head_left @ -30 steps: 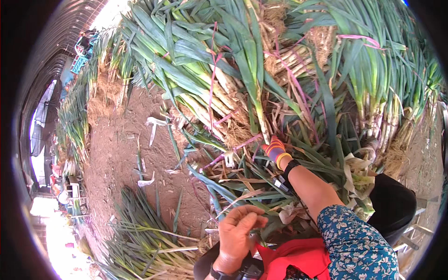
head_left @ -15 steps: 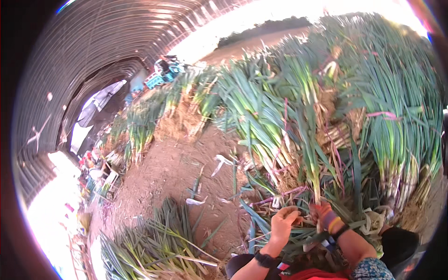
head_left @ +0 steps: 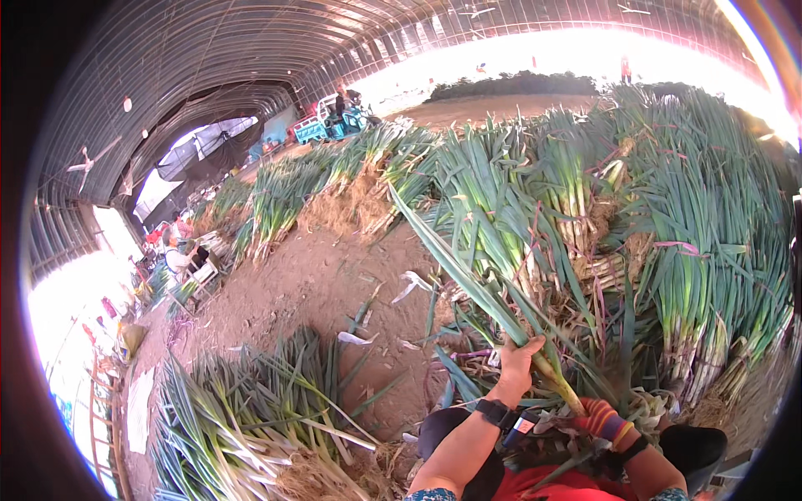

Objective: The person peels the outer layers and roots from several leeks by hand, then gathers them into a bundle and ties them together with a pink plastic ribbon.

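Your held leek [head_left: 478, 299] was to the right of the loose leek pile [head_left: 242, 388]; it slanted, with its leaf tips up and leftward and its lower end down toward your body. Half a second earlier the leek had stood nearly upright at your right hand [head_left: 601, 419], with your left hand [head_left: 516, 364] apart from it; your left hand had since closed around the stem where the leaves began, and your gloved right hand gripped the lower end. In effect, the leek was supported at two points, which should have made its tilt easier to control; the roots could not be made out behind the glove.

Tied leek bundles [head_left: 710, 242] stood farther to the right of the pile, some bound with pink ties; bare soil [head_left: 292, 275] extended beyond the pile; a white scrap [head_left: 412, 285] lay on that soil, beyond the pile and to its right; a seated person [head_left: 182, 260] was farther beyond the pile, toward its left; a blue cart [head_left: 322, 128] was well beyond the pile.
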{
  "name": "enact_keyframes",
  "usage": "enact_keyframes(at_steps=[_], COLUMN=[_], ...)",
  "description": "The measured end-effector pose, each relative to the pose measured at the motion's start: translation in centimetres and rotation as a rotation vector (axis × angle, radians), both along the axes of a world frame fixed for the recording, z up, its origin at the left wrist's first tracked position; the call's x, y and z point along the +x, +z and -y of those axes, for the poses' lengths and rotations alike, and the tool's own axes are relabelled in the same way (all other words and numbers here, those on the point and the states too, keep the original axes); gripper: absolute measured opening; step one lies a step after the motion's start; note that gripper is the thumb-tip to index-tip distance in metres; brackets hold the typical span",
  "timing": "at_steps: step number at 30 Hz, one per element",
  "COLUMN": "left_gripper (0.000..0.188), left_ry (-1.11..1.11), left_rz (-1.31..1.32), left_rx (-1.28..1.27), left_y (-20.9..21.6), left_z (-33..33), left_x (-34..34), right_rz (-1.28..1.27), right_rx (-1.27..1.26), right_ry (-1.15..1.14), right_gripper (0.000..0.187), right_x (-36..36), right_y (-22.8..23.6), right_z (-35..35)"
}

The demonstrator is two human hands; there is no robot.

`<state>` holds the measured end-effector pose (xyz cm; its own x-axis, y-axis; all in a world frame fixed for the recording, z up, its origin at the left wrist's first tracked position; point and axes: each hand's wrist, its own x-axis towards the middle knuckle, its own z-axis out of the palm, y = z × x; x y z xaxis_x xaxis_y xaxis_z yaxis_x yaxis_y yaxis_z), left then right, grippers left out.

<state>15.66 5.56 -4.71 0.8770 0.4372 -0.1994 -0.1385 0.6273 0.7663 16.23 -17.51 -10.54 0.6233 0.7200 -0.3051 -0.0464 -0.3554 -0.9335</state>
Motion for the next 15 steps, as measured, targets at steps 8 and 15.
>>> enact_keyframes(at_steps=[8, 15], left_gripper=[0.021, 0.022], left_ry=[-0.005, 0.029], left_rz=[0.068, 0.112], left_rx=[0.002, 0.004], left_y=[0.9, 2.6], left_z=[0.2, 0.7], left_x=[-2.1, -4.1], right_rz=[0.874, 0.949], right_rx=[0.231, 0.342], right_ry=[-0.329, -0.369], right_gripper=[0.047, 0.031], right_x=[0.9, -1.5], right_y=[5.2, 6.5], right_z=[-10.7, -10.5])
